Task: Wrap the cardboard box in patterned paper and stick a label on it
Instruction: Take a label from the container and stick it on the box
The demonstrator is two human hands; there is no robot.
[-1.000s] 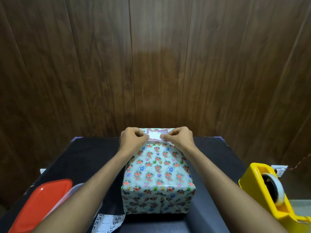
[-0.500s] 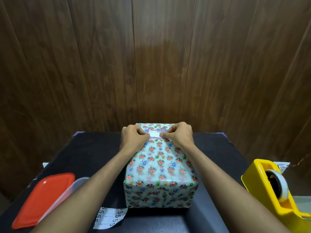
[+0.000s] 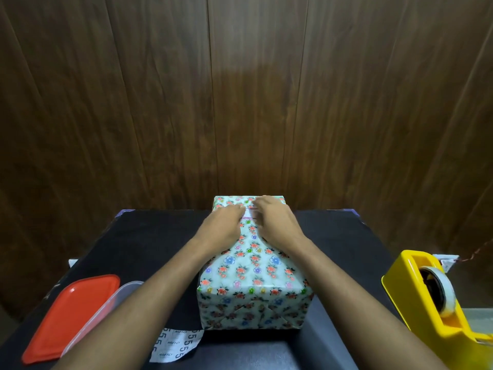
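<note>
My left hand (image 3: 222,222) and right hand (image 3: 277,222) have gone from pinching the label (image 3: 247,213) to lying flat, fingers pressing it onto the far top of the wrapped box (image 3: 253,268) mid-table (image 3: 149,236), so labelling looks nearly done.

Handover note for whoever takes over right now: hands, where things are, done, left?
Left hand and right hand: both flat on top of the wrapped box, fingers pressing the white label near its far edge.
Box sits mid black table, fully covered in floral paper.
Yellow tape dispenser to the right; red lid and backing strip to the left.
Done: wrapping.
Left: finish smoothing the label, release.
</note>
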